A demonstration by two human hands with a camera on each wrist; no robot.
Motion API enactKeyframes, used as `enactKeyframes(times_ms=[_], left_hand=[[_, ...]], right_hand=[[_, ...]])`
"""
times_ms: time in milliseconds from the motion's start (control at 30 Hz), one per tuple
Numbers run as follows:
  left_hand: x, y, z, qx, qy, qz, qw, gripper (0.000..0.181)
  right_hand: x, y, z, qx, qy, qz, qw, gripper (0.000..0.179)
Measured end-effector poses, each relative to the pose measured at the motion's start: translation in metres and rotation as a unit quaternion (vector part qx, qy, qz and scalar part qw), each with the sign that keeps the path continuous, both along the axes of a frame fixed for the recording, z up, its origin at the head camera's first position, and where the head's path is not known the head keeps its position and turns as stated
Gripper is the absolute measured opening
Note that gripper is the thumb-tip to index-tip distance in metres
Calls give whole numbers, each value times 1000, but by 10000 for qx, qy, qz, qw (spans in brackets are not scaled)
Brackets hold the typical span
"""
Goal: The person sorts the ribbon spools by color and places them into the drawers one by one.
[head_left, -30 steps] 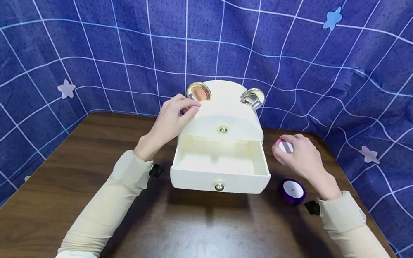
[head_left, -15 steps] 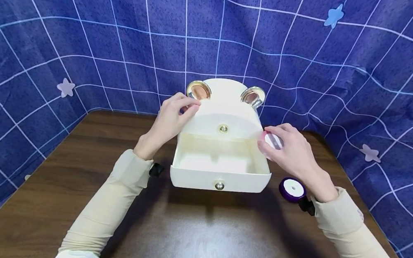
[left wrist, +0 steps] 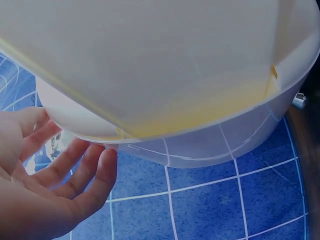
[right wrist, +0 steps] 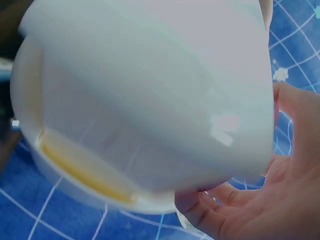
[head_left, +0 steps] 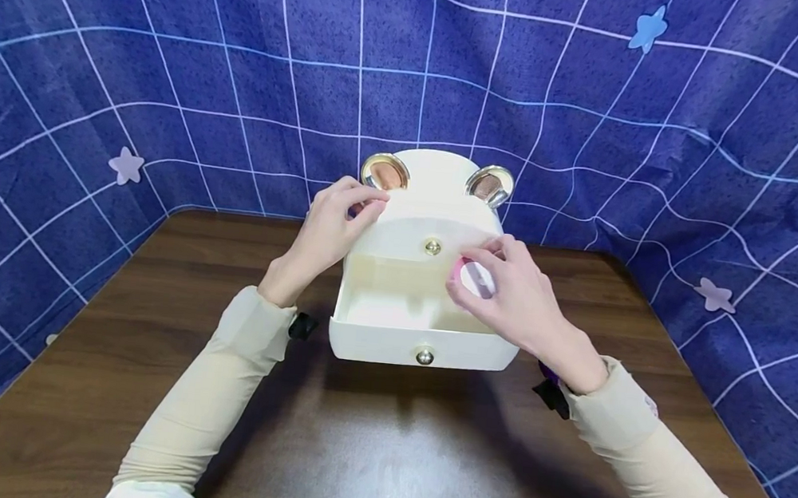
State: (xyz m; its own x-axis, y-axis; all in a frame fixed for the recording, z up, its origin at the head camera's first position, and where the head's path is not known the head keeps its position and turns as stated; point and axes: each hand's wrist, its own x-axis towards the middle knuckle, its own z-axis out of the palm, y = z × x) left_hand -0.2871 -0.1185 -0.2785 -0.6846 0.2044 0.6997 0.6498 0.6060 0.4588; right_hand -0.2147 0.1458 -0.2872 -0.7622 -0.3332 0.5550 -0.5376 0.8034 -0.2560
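A white drawer box [head_left: 401, 229] with round gold-rimmed ears stands on the table, its lower drawer [head_left: 375, 343] pulled out. My left hand [head_left: 334, 227] rests at the box's upper left, loosely bent fingertips touching it beside the left ear [head_left: 386, 172]. In the left wrist view, those fingers [left wrist: 95, 175] lie against the white edge. My right hand [head_left: 517, 292] holds a pink-rimmed ribbon spool [head_left: 475, 279] with a white face above the right part of the drawer. The right wrist view shows curled fingers [right wrist: 200, 205]; white surfaces fill much of it and the spool is mostly hidden.
A purple spool [head_left: 547, 371] lies on the brown table [head_left: 379, 455], mostly hidden behind my right wrist. The right ear [head_left: 490, 186] stands on top of the box. A blue gridded cloth [head_left: 298, 95] hangs behind and beside the table.
My right hand has carried the pink spool leftward from beside the box to over the open drawer. The purple spool has become mostly covered by the wrist. My left hand stays put.
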Motion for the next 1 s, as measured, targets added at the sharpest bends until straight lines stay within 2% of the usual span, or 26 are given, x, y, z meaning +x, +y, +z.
enactKeyframes(times_ms=[333, 467, 567, 667, 700, 767, 833, 867, 933, 1000], left_hand=[[-1, 0, 1, -7, 4, -15, 10000, 19], [-2, 0, 1, -15, 4, -11, 10000, 19], [-2, 0, 1, -22, -2, -13, 10000, 19], [-2, 0, 1, -19, -5, -21, 10000, 19], [-1, 0, 1, -19, -7, -20, 10000, 19], [-1, -1, 1, -23, -9, -11, 10000, 20], [0, -1, 2, -20, -5, -4, 10000, 20], [0, -1, 2, -28, -5, 1, 10000, 20], [0, -2, 2, -49, 5, -8, 10000, 20], [-1, -2, 2, -61, 25, -27, 10000, 20]], right_hand=[[-1, -23, -12, 78, 142, 301, 9994, 37], [1, -26, -14, 15, 53, 481, 9988, 44], [8, -25, -15, -379, 220, 782, 9960, 38], [23, -25, -16, -1072, 375, 1229, 9859, 14], [30, -25, -16, -1324, 262, 1419, 9806, 7], [46, -24, -20, -1799, -481, 1914, 9637, 8], [59, -24, -25, -2174, -1740, 2333, 9317, 17], [64, -24, -29, -2296, -2395, 2469, 9105, 22], [70, -24, -38, -2433, -3701, 2472, 8618, 34], [71, -25, -47, -2568, -4614, 2246, 8190, 44]])
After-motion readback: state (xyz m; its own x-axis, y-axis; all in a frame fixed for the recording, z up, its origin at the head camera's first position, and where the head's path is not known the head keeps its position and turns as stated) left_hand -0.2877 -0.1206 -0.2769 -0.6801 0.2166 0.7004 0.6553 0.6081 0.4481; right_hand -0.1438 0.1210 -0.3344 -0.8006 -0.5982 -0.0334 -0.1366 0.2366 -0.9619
